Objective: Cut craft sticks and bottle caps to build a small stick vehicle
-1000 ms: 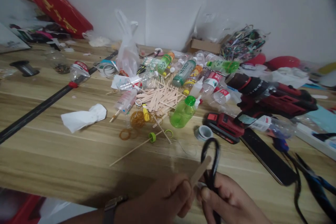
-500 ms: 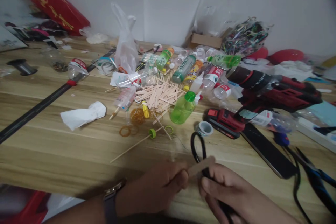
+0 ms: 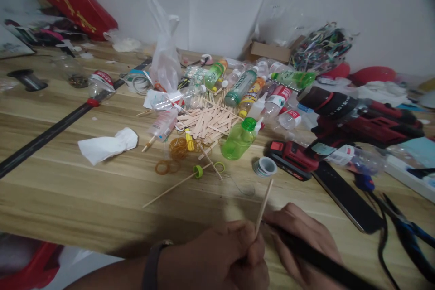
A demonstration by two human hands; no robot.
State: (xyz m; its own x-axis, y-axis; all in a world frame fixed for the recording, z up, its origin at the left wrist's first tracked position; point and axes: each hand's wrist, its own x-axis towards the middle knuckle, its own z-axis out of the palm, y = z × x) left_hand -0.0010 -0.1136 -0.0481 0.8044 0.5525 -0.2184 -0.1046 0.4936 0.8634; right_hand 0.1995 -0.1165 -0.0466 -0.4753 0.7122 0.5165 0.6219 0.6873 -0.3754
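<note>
My left hand (image 3: 234, 253), with a watch strap at the wrist, is closed on a wooden craft stick (image 3: 264, 204), pinched near its lower end. The stick points up, tilted slightly right, with its narrow side toward me. Close beside it, my right hand (image 3: 306, 240) is wrapped round black scissors (image 3: 312, 249), partly hidden by the fingers and blurred. Their thin tip comes up to the stick near my left fingertips; whether it touches I cannot tell. Beyond the hands lies a pile of craft sticks (image 3: 210, 120), with a green bottle (image 3: 239, 139) beside it.
A red-black cordless drill (image 3: 360, 118) stands at right, near a black phone (image 3: 346, 197), pliers (image 3: 404, 231) and a wire spool (image 3: 265, 166). Rubber bands (image 3: 180, 148) and a skewer with a green ring (image 3: 197, 171) lie ahead. A crumpled tissue (image 3: 108, 145) is at left.
The craft stick has swung from nearly level to nearly upright in my left hand. My right hand has turned the scissors: the loop that pointed up is gone from view, and a thin tip now faces the stick.
</note>
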